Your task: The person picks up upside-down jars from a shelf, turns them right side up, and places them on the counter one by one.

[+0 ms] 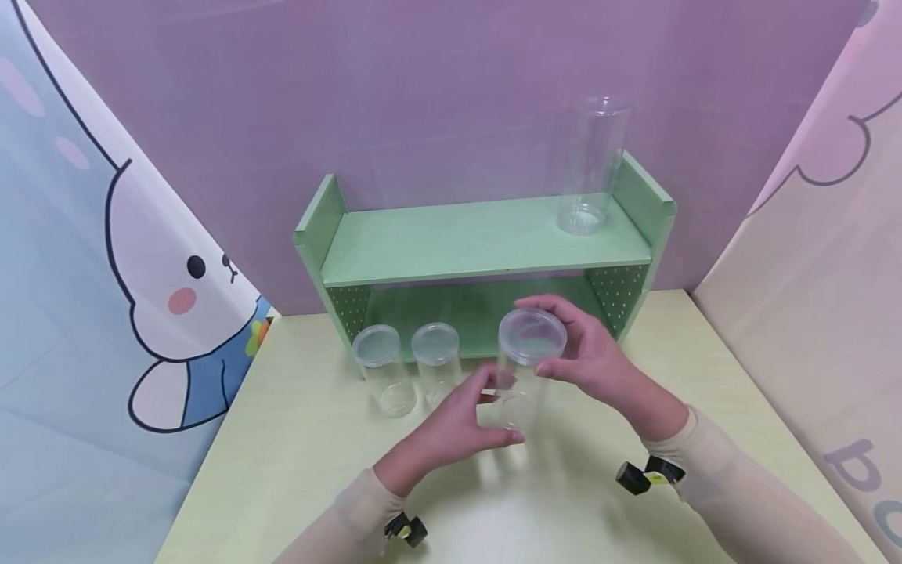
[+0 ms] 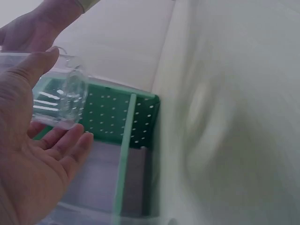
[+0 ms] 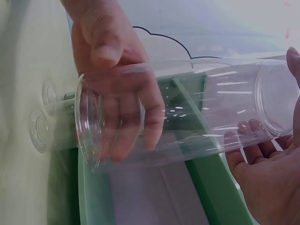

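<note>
The clear jar (image 1: 524, 368) is up between the two hands, just in front of the green shelf (image 1: 465, 239). Seen from the head, it stands nearly upright — its top end points near twelve o'clock and its low end near six. In the right wrist view the same jar lies sideways, the top end toward three and the low end toward nine. In the left wrist view the low end looks up off the table (image 1: 296, 454).

The right hand (image 1: 599, 356) grips the jar near the top, with thumb and fingers on two sides of it. From this hand, the jar is at nine o'clock. The left hand (image 1: 451, 423) is nearer the low end — the jar is at two o'clock from it. Its fingers are loose and spread, and I cannot tell how firmly they touch.

At ten and eleven o'clock from the left hand stand two smaller jars (image 1: 438, 356). A tall clear jar (image 1: 595, 164) stands on the shelf top, at one o'clock from the gripped one.
</note>
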{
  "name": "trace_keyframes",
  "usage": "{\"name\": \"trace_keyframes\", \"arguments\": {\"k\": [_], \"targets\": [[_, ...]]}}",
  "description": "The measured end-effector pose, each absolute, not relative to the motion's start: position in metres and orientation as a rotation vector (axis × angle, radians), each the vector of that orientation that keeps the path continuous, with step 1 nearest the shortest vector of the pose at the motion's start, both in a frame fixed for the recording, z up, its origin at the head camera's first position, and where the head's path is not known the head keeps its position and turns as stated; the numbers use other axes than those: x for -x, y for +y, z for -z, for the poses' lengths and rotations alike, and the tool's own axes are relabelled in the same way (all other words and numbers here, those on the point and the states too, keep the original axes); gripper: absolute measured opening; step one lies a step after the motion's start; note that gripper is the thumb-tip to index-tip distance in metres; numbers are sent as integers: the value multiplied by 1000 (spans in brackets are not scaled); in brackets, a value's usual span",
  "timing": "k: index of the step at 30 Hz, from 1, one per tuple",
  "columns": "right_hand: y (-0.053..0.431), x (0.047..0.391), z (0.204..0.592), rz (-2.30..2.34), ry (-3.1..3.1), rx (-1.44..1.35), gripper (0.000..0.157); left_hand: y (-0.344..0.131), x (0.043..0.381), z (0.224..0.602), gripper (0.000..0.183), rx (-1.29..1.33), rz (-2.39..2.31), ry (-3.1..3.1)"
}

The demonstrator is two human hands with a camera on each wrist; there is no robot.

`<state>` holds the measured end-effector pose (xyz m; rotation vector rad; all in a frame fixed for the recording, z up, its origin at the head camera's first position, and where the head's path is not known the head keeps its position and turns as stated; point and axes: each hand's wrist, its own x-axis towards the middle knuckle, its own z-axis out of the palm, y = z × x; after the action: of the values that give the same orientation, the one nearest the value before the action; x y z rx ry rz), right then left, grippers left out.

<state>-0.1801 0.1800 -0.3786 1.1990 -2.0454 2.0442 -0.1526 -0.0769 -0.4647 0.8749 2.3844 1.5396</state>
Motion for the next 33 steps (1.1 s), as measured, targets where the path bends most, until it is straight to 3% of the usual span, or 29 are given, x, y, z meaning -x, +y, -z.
{"name": "trace_keyframes", "arguments": {"k": [5, 12, 18, 27, 33], "targets": [[181, 180, 382, -2009, -2073, -1173, 74, -91, 154, 450, 83, -925, -1531, 2459], [184, 179, 387, -1978, -2107, -1133, 74, -126, 153, 410, 56, -1048, -1682, 2558], [185, 179, 389, -1975, -2133, -1081, 74, -163, 160, 389, 47, -1112, -1856, 2662], [187, 179, 394, -1950, -2145, -1075, 75, -214, 174, 383, 34, -895, -1959, 2974], [189, 180, 398, -1904, -2172, -1061, 75, -238, 189, 391, 26, -436, -1841, 3345]]}}
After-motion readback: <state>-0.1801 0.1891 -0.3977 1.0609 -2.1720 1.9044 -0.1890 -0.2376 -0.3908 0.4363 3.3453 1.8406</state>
